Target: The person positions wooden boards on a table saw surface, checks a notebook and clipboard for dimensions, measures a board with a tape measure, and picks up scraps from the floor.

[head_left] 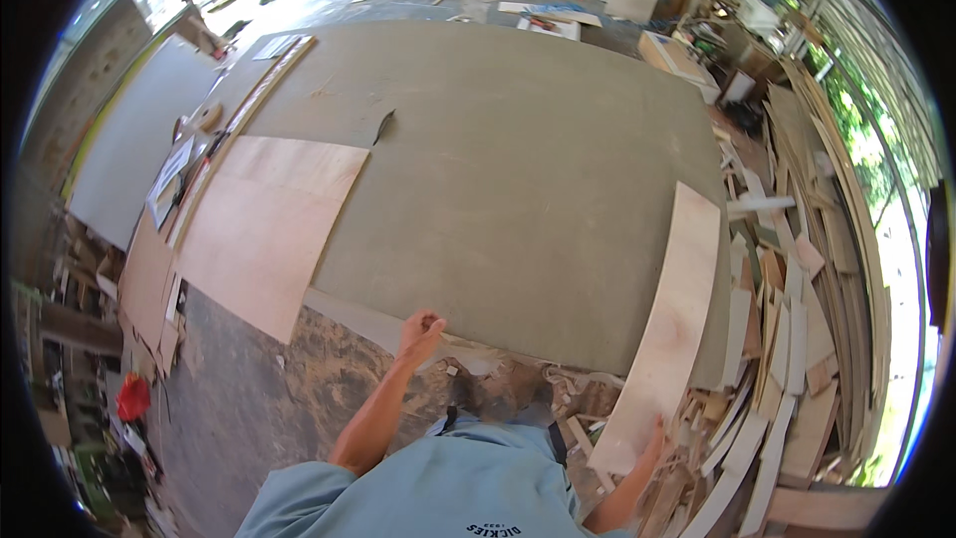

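A narrow plywood strip is lying along the right of the grey board, overhanging its front. The right hand is touching the strip's near end, finger grip unclear. The left hand is hovering by the board's front edge, fingers curled together.

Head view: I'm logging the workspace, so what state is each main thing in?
Left hand: fingers curled, no held item visible.
Right hand: at the narrow board's edge, grip unclear.
Narrow board: near end past the grey sheet's edge.
Wide board: partly on the sheet, overhanging its edge.
Grey sheet: lying flat, partly covered.
Offcuts: heaped loosely.
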Action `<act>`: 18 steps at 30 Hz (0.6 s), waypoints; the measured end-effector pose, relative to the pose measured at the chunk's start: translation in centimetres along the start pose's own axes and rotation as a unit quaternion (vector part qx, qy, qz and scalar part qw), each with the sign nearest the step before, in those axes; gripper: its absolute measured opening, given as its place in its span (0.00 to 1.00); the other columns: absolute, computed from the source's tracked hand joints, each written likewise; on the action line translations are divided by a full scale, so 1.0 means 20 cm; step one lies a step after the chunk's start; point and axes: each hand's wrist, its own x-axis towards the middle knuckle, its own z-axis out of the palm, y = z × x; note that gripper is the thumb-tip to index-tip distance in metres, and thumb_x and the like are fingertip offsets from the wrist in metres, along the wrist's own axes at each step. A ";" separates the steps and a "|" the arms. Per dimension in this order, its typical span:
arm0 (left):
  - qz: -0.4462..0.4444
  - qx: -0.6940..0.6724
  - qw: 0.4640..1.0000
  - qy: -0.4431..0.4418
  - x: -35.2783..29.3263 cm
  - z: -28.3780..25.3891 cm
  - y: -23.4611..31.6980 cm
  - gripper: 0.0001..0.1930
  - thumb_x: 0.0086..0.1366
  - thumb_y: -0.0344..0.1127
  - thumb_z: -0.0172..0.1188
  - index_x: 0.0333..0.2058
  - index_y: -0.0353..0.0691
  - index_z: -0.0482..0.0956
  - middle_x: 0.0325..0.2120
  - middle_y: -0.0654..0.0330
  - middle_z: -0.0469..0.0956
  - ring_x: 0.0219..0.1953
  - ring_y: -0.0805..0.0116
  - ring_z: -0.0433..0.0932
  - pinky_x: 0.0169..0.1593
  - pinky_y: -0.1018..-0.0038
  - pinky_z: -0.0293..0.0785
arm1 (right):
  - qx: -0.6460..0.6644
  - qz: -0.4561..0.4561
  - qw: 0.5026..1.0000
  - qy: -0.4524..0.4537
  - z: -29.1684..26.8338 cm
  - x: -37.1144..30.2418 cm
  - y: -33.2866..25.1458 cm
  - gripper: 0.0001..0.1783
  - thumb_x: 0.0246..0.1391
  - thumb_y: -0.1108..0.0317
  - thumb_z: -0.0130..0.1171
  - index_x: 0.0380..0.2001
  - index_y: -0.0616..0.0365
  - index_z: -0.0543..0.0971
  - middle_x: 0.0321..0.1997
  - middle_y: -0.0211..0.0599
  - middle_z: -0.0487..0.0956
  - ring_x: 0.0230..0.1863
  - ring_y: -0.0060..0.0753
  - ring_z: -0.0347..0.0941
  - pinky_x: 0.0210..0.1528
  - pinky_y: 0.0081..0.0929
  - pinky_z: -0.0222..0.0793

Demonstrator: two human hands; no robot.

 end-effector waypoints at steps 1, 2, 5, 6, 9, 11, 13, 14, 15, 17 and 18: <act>-0.001 -0.016 0.999 0.039 -0.07 -0.04 -0.11 0.11 0.59 0.35 0.62 0.36 0.33 0.79 0.25 0.59 0.77 0.27 0.71 0.76 0.31 0.71 0.72 | -0.012 0.007 1.000 0.007 -0.03 0.02 0.03 0.25 0.52 0.54 0.64 0.44 0.66 0.81 0.44 0.48 0.81 0.42 0.42 0.78 0.47 0.36 0.72; -0.020 -0.072 0.994 0.076 -0.14 -0.07 -0.15 0.10 0.59 0.35 0.62 0.36 0.34 0.78 0.26 0.60 0.77 0.27 0.72 0.75 0.31 0.73 0.72 | -0.017 0.017 0.999 0.023 -0.08 0.05 0.06 0.25 0.52 0.55 0.64 0.44 0.66 0.81 0.45 0.48 0.81 0.42 0.42 0.78 0.47 0.37 0.72; -0.100 -0.113 0.972 0.178 -0.38 -0.13 -0.25 0.09 0.60 0.33 0.61 0.35 0.33 0.78 0.25 0.61 0.77 0.27 0.73 0.75 0.30 0.75 0.71 | -0.026 0.032 0.997 0.059 -0.28 0.21 0.08 0.24 0.52 0.55 0.63 0.44 0.65 0.81 0.45 0.47 0.81 0.43 0.42 0.78 0.47 0.37 0.72; -0.140 -0.107 0.961 0.213 -0.43 -0.12 -0.30 0.09 0.60 0.33 0.61 0.35 0.33 0.78 0.25 0.61 0.77 0.26 0.73 0.75 0.29 0.75 0.71 | -0.027 0.033 0.996 0.073 -0.33 0.25 0.04 0.24 0.52 0.55 0.63 0.44 0.65 0.81 0.45 0.47 0.81 0.43 0.43 0.78 0.48 0.37 0.72; -0.273 -0.117 0.916 0.268 -0.65 -0.10 -0.47 0.09 0.59 0.32 0.60 0.36 0.32 0.78 0.25 0.59 0.77 0.25 0.71 0.75 0.29 0.74 0.72 | -0.049 0.037 0.994 0.090 -0.48 0.44 -0.02 0.24 0.52 0.56 0.62 0.45 0.65 0.80 0.46 0.47 0.80 0.43 0.43 0.78 0.48 0.38 0.72; -0.348 -0.109 0.898 0.247 -0.79 -0.05 -0.57 0.10 0.59 0.32 0.61 0.36 0.31 0.78 0.25 0.58 0.77 0.25 0.69 0.76 0.30 0.73 0.73 | -0.064 0.036 0.992 0.098 -0.56 0.56 -0.07 0.23 0.52 0.56 0.62 0.45 0.64 0.80 0.46 0.47 0.80 0.43 0.43 0.78 0.48 0.38 0.72; -0.402 -0.080 0.891 0.197 -0.90 0.03 -0.60 0.12 0.58 0.33 0.61 0.37 0.30 0.79 0.25 0.56 0.78 0.26 0.67 0.78 0.30 0.72 0.74 | -0.070 0.035 0.992 0.100 -0.62 0.69 -0.11 0.23 0.52 0.56 0.62 0.45 0.64 0.80 0.46 0.47 0.80 0.44 0.43 0.78 0.48 0.38 0.72; -0.395 -0.029 0.904 0.161 -0.95 0.08 -0.62 0.12 0.58 0.34 0.62 0.37 0.31 0.80 0.25 0.56 0.79 0.26 0.66 0.78 0.31 0.71 0.74 | -0.073 0.034 0.992 0.098 -0.65 0.74 -0.12 0.23 0.53 0.57 0.61 0.45 0.64 0.80 0.47 0.47 0.80 0.44 0.43 0.78 0.48 0.38 0.72; -0.389 0.021 0.913 0.122 -0.99 0.14 -0.64 0.13 0.58 0.35 0.62 0.37 0.31 0.81 0.26 0.55 0.79 0.27 0.66 0.79 0.31 0.71 0.75 | -0.074 0.033 0.992 0.100 -0.67 0.79 -0.14 0.23 0.53 0.57 0.61 0.46 0.63 0.80 0.47 0.46 0.80 0.44 0.43 0.78 0.48 0.39 0.72; -0.372 0.077 0.924 0.048 -1.10 0.25 -0.70 0.13 0.58 0.37 0.63 0.37 0.32 0.82 0.26 0.54 0.81 0.27 0.65 0.81 0.31 0.70 0.76 | -0.083 0.030 0.991 0.098 -0.70 0.87 -0.17 0.23 0.53 0.57 0.61 0.46 0.63 0.80 0.47 0.46 0.80 0.44 0.43 0.78 0.48 0.39 0.72; -0.358 0.086 0.929 0.014 -1.14 0.28 -0.71 0.14 0.58 0.38 0.63 0.37 0.32 0.83 0.27 0.54 0.81 0.27 0.65 0.82 0.32 0.70 0.77 | -0.085 0.032 0.991 0.094 -0.70 0.90 -0.17 0.22 0.53 0.57 0.61 0.46 0.63 0.80 0.47 0.46 0.80 0.44 0.43 0.78 0.48 0.39 0.72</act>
